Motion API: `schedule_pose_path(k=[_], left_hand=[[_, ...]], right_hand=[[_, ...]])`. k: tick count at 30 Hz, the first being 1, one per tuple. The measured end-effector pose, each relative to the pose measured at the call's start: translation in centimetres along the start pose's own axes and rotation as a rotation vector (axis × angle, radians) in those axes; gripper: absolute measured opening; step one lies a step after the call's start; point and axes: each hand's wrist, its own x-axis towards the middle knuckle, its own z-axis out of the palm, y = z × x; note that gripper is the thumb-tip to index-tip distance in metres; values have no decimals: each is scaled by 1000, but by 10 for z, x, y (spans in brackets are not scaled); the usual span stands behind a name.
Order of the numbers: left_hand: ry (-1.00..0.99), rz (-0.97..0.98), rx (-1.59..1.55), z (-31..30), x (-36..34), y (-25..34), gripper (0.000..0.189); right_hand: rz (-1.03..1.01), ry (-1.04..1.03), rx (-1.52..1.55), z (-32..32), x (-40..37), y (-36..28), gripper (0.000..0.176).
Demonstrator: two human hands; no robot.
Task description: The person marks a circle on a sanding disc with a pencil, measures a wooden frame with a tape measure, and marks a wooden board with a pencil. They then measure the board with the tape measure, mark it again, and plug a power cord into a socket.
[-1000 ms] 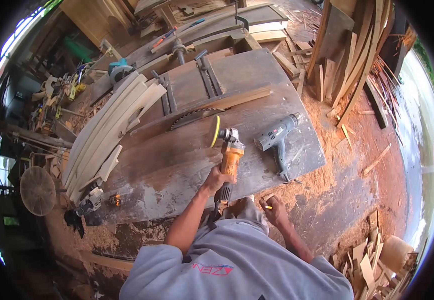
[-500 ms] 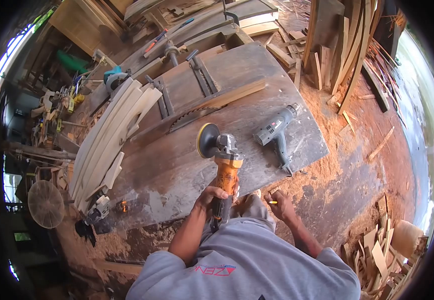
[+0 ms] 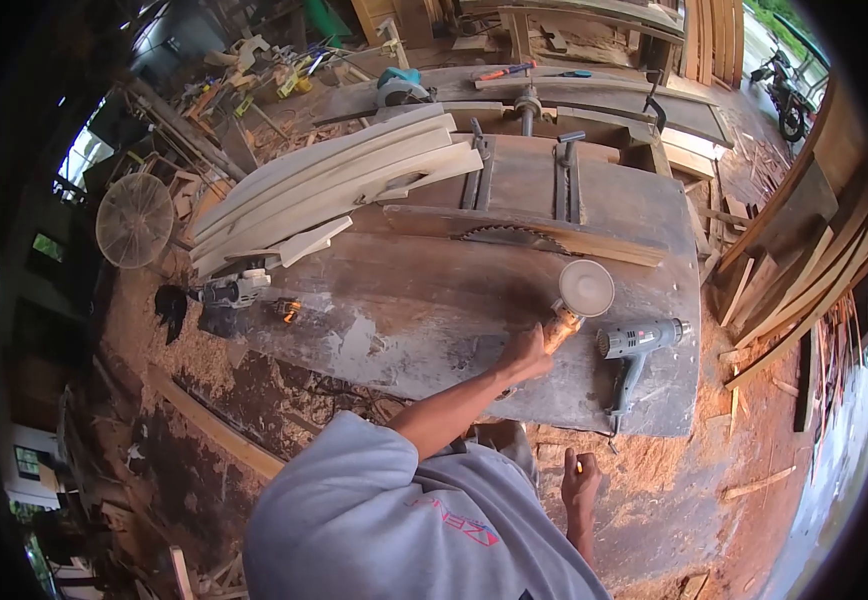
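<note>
My left hand [image 3: 526, 354] is wrapped round the orange body of an angle grinder [image 3: 565, 318], held out over the table. Its round pale disc [image 3: 587, 288] faces up toward the camera. Close to the grinder, on the right, a grey heat gun [image 3: 637, 345] lies on the table near its front edge. My right hand [image 3: 581, 478] is closed beside my body, off the table's edge, around a small yellow object [image 3: 579, 467] of which only the tip shows.
The worn table [image 3: 434, 300] has a saw blade [image 3: 514, 238] rising beside a wooden fence [image 3: 594, 240]. Curved wooden pieces [image 3: 334, 180] are stacked on the left. A round fan [image 3: 134, 222] stands at far left. Bent boards [image 3: 804, 270] lean at the right.
My left hand has moved the grinder forward and right, toward the heat gun, and its disc has turned upward. The view has swung left. My right hand still holds the yellow object.
</note>
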Motion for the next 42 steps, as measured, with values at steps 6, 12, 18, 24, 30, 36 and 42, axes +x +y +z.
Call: schedule_pose_path(k=[6,12,18,24,30,36,42], left_hand=[[123,142,135,21,24,3,53],[110,147,153,19,18,-6,78],[9,150,92,19,2,-43,111],[12,230,29,7,-17,-58,110],[-30,265,-46,-35,-61,-87,101],[87,221,-28,-110,-106,-137,89],[299,189,-188,-173,-145,-192,66]], right_hand=[[-29,44,2,0,-3,1,43],[-36,20,37,4,5,-3,45],[-75,-103,3,8,19,-16,39],[-171,-136,74,12,28,-27,43],[-77,-211,120,14,20,-35,45],[-53,-139,224,36,0,-48,38],[-160,-57,324,93,-3,-137,21]])
